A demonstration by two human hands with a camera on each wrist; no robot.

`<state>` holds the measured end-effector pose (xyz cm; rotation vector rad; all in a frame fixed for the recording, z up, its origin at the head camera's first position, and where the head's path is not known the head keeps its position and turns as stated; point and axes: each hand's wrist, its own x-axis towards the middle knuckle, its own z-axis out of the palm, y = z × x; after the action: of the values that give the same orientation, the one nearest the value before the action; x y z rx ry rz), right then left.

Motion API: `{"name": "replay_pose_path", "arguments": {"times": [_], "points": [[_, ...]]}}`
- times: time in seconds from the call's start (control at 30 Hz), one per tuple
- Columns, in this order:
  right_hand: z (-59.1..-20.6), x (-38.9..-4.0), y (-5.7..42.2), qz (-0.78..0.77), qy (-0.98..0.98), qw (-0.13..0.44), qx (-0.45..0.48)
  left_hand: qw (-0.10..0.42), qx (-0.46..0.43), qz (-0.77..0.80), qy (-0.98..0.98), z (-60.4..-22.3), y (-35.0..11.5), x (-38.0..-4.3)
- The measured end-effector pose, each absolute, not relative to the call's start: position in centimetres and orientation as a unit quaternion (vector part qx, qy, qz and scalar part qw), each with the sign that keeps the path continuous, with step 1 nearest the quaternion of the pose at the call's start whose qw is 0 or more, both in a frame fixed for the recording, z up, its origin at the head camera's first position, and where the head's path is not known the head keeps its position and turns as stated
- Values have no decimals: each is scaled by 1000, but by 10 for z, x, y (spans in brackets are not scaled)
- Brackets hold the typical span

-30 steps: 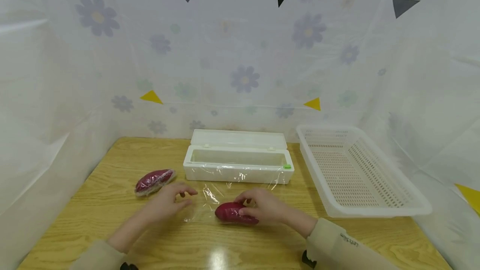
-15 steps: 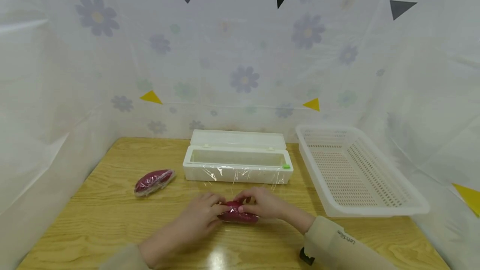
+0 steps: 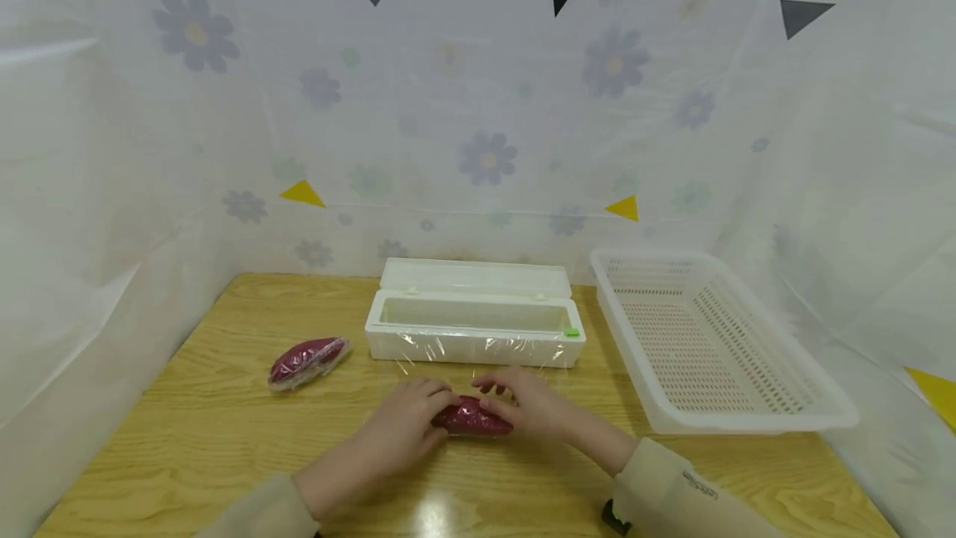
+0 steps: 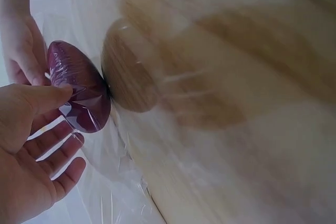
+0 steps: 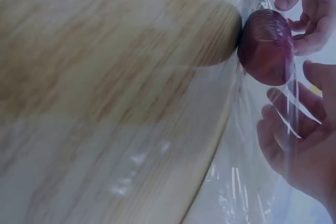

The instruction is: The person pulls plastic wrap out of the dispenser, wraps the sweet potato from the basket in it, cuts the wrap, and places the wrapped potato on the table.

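A purple sweet potato (image 3: 474, 418), with clear cling film drawn over it, lies on the table between both hands. My left hand (image 3: 407, 422) pinches its left end, the thumb (image 4: 50, 98) on the film-covered skin and the other fingers spread behind. At the right end, my right hand (image 3: 534, 409) has its thumb close against the sweet potato, its fingers raised and loosely bent. Behind the film in the right wrist view, the right fingers (image 5: 273, 114) stand apart from the sweet potato. Film (image 5: 231, 182) stretches from there toward the white wrap dispenser (image 3: 474, 347).
The dispenser's lid (image 3: 474, 276) is raised, and a green slider (image 3: 571, 332) sits at its right front. A wrapped sweet potato (image 3: 308, 362) lies at left. The white perforated basket (image 3: 754, 422) stands at right on the wooden table (image 3: 224, 455).
My left hand has come in from the left, bringing film over the sweet potato, and now holds its left end. The right hand has loosened, its fingers lifting. The sweet potato has shifted slightly away.
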<state>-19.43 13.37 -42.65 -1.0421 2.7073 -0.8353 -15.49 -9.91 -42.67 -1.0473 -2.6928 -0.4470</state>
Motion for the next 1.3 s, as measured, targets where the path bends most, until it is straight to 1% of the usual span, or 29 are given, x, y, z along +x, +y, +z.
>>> {"name": "replay_pose_path", "arguments": {"times": [0.07,0.13,0.27,0.37,0.53,0.77,0.9,1.1,1.3], "points": [[-423,-189,135,-265,900,28,-344,112,-357,-158,-914,-428,-99,-157],[-420,-184,135,-243,902,-19,-357,111,-359,-163,-912,-429,-99,-159],[-420,-175,134,-174,897,-106,-393,96,-359,-175,-912,-429,-99,-164],[-424,-170,132,-130,895,-133,-405,75,-352,-191,-913,-429,-99,-168],[-433,-169,130,-105,907,-125,-389,56,-347,-217,-910,-428,-101,-174],[-437,-174,129,-127,906,-137,-381,34,-337,-235,-911,-426,-102,-177],[-437,-177,130,-136,904,-135,-382,32,-324,-235,-916,-422,-100,-175],[-434,-181,131,-150,912,-98,-370,37,-321,-245,-914,-415,-92,-171],[-433,-185,130,-164,920,-61,-351,38,-316,-240,-917,-419,-90,-173]]}}
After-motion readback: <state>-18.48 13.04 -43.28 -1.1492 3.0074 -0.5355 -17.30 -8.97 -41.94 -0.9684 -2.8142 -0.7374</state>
